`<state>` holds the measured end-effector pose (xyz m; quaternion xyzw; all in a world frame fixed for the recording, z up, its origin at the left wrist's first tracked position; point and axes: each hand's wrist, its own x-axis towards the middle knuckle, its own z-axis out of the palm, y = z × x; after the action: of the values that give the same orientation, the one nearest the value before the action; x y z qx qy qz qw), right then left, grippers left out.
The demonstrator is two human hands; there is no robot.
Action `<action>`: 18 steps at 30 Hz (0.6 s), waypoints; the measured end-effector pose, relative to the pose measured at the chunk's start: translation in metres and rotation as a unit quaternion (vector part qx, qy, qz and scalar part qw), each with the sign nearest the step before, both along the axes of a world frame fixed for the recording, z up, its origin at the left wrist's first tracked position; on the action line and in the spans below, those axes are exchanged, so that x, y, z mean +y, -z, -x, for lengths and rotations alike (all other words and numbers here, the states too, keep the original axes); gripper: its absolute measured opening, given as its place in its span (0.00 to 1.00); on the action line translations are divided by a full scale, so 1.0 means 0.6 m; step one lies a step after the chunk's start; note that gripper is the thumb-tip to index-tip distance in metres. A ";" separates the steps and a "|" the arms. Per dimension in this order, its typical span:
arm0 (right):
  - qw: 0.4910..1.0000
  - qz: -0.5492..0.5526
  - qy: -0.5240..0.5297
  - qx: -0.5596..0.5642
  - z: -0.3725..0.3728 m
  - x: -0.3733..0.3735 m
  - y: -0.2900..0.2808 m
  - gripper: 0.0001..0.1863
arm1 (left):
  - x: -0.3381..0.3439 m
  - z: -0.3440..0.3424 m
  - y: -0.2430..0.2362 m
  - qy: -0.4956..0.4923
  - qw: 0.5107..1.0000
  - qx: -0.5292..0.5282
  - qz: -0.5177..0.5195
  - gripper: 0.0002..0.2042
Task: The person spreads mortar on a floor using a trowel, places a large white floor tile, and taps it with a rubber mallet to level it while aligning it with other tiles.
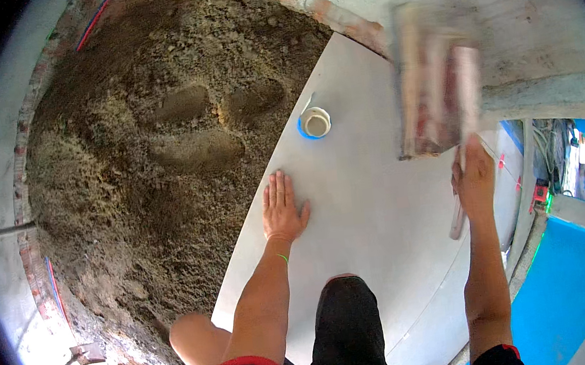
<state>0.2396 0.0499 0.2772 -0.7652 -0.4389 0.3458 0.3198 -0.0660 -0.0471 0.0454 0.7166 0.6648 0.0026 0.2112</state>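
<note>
Knee: dark-trousered, over the near part of the slab.
Slab [374, 209]: large, grey, smooth; lies in front of the person, soil along its left edge; judged placed, its bedding perhaps unfinished.
Left hand [284, 215]: flat on slab near that edge, fingers extended, holding nothing.
Right hand [477, 174]: closed round the mallet's handle.
Mallet [436, 89]: block-headed, blurred; contact with slab cannot be told.
Cup [315, 122]: on slab, beyond left hand.
Soil [129, 185]: left, bare, hollowed; judged the uncovered remainder.
Wall [525, 22]: far side, pale.

Tile slab [373, 202] right of soil bed [116, 201]; on slab: left hand [283, 212], cup [307, 130] beyond it; handled tool [437, 96] in right hand [475, 174].
</note>
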 end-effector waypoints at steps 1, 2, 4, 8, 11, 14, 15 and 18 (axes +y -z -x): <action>0.997 -0.063 0.043 0.001 0.006 -0.024 0.011 0.31 | 0.000 0.006 -0.002 -0.002 1.000 0.002 0.005 0.41; 0.988 -0.128 0.086 -0.001 0.007 -0.043 0.029 0.30 | 0.005 0.007 -0.003 -0.001 1.000 0.001 0.008 0.41; 0.955 -0.203 -0.031 -0.213 -0.078 -0.097 0.194 0.32 | 0.027 -0.033 -0.004 0.019 0.999 -0.022 -0.015 0.40; 0.973 0.208 -0.016 -0.096 0.022 -0.003 0.217 0.43 | 0.026 -0.028 -0.010 0.024 1.000 -0.004 0.014 0.40; 0.969 0.227 -0.016 -0.097 -0.002 0.009 0.270 0.44 | 0.013 -0.044 0.023 0.037 0.996 -0.026 -0.073 0.40; 0.960 0.258 -0.077 -0.078 -0.006 0.013 0.273 0.46 | 0.013 -0.048 0.018 0.032 0.995 0.024 -0.089 0.40; 0.966 0.244 -0.058 -0.061 -0.011 -0.002 0.274 0.46 | 0.015 -0.049 0.020 0.042 0.994 0.031 -0.095 0.40; 0.976 0.212 -0.030 -0.022 -0.003 -0.043 0.269 0.46 | 0.014 -0.045 0.014 0.055 0.992 0.052 -0.102 0.41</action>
<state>0.2411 0.0242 0.1160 -0.8093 -0.3853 0.4239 0.1297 -0.0391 -0.0385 0.0371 0.7687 0.6311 0.0214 0.1018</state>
